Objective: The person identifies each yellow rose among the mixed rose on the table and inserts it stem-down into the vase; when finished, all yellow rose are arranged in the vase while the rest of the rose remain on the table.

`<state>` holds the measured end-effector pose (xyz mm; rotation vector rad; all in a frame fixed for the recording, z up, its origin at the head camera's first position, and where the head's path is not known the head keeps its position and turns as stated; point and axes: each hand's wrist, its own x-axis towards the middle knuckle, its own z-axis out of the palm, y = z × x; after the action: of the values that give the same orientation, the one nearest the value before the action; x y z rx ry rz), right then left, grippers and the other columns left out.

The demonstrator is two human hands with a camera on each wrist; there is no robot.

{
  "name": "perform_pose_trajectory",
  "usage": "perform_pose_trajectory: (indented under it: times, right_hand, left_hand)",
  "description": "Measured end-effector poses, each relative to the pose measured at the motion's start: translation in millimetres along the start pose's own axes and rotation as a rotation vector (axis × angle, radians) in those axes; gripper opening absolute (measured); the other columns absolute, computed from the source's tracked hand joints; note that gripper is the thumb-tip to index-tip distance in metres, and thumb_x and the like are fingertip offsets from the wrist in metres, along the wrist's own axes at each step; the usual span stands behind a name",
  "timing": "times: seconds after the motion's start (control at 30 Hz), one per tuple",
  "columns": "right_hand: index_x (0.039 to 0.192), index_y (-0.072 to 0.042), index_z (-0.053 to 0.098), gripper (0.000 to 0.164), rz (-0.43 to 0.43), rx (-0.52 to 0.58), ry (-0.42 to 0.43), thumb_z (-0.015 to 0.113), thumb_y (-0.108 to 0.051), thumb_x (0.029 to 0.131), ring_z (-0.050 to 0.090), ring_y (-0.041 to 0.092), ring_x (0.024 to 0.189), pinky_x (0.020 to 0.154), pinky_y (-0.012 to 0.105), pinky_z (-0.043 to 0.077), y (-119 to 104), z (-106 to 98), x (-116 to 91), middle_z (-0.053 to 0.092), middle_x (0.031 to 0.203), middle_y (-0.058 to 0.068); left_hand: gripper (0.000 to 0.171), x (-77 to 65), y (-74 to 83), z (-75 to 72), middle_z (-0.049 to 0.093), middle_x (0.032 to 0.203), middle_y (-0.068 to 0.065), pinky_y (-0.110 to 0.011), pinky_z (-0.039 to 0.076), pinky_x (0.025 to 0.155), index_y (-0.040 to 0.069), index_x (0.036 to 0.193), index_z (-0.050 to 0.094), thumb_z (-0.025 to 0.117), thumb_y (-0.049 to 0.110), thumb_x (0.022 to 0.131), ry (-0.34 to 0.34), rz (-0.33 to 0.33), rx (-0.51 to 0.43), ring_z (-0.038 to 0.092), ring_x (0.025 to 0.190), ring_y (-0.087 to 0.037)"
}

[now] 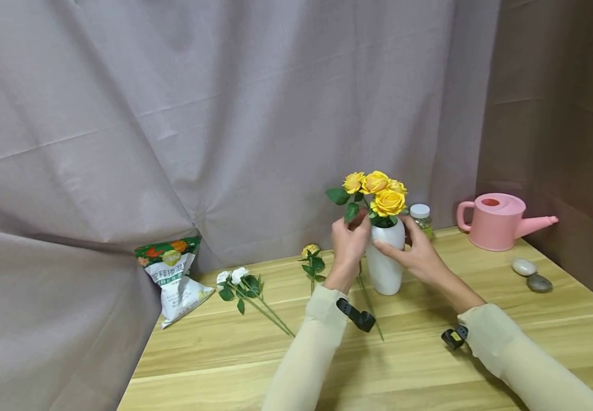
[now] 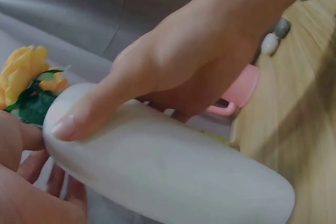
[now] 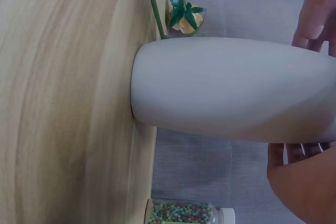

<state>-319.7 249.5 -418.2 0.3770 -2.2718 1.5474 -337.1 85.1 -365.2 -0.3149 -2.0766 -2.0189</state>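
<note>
A white vase (image 1: 386,265) stands on the table with a bunch of yellow roses (image 1: 388,202) in its mouth. My right hand (image 1: 419,257) grips its upper part, thumb across the front and fingers round the far side. On the opposite side of the neck, my left hand (image 1: 350,242) holds the vase near the rim, just below green leaves (image 1: 338,196); its fingertips are partly hidden. In the left wrist view, my right thumb (image 2: 73,124) presses on the white side. The vase base (image 3: 144,85) meets the tabletop in the right wrist view.
Left of the vase lie a yellow rose (image 1: 310,250), white roses (image 1: 238,276) and a loose green stem (image 1: 370,305). A printed bag (image 1: 175,285) leans at the far left. Behind stands a white-capped jar (image 1: 420,220); rightward are a pink watering can (image 1: 496,225) and stones (image 1: 539,283).
</note>
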Motion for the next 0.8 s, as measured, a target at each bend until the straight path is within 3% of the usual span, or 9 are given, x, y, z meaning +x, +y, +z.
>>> perform_pose_trajectory:
  times: [0.13,0.27,0.43,0.6,0.8]
  right_hand:
    - [0.153,-0.026,0.031,0.076,0.006,-0.011,0.0,0.075,-0.033,0.091,0.05,0.027,0.131,0.104,0.054,0.046,0.1,-0.7,-1.3,0.047,0.148,0.006]
    - [0.155,-0.025,0.029,0.078,0.013,-0.02,0.001,0.074,-0.032,0.092,0.05,0.027,0.131,0.103,0.054,0.046,-0.5,-0.5,-1.1,0.047,0.149,0.008]
    - [0.157,-0.025,0.028,0.08,0.0,-0.023,0.011,0.074,-0.029,0.092,0.05,0.026,0.13,0.101,0.052,0.047,-1.6,0.0,1.1,0.047,0.149,0.009]
    - [0.155,-0.028,0.031,0.078,0.002,-0.04,0.016,0.075,-0.033,0.091,0.052,0.021,0.127,0.1,0.046,0.049,-4.2,-0.4,0.9,0.049,0.147,0.005]
    - [0.153,-0.025,0.033,0.076,0.001,-0.022,0.014,0.076,-0.034,0.091,0.052,0.023,0.128,0.102,0.05,0.047,-3.3,0.4,-0.5,0.05,0.146,0.005]
  left_hand:
    - [0.013,2.9,-4.2,-1.7,0.074,0.104,0.005,-0.027,0.057,0.083,0.024,0.105,0.077,0.071,0.029,0.095,-0.054,0.001,-0.118,0.067,0.095,-0.005]
    - [0.023,8.4,-4.0,-0.3,0.072,0.111,0.002,-0.026,0.059,0.081,0.023,0.112,0.073,0.073,0.037,0.093,-0.055,0.04,-0.21,0.069,0.099,-0.008]
    - [0.024,14.0,-0.6,3.1,0.072,0.106,0.005,-0.027,0.06,0.078,0.021,0.103,0.077,0.077,0.04,0.089,-0.026,0.017,-0.179,0.069,0.094,-0.007]
    - [0.019,15.9,1.7,1.0,0.073,0.103,0.005,-0.032,0.061,0.077,0.022,0.101,0.076,0.075,0.037,0.09,-0.082,-0.039,-0.175,0.071,0.091,-0.01]
    - [0.012,15.2,-1.5,-1.8,0.072,0.092,0.007,-0.028,0.055,0.072,0.022,0.095,0.075,0.074,0.033,0.09,-0.11,-0.08,-0.169,0.066,0.084,-0.007]
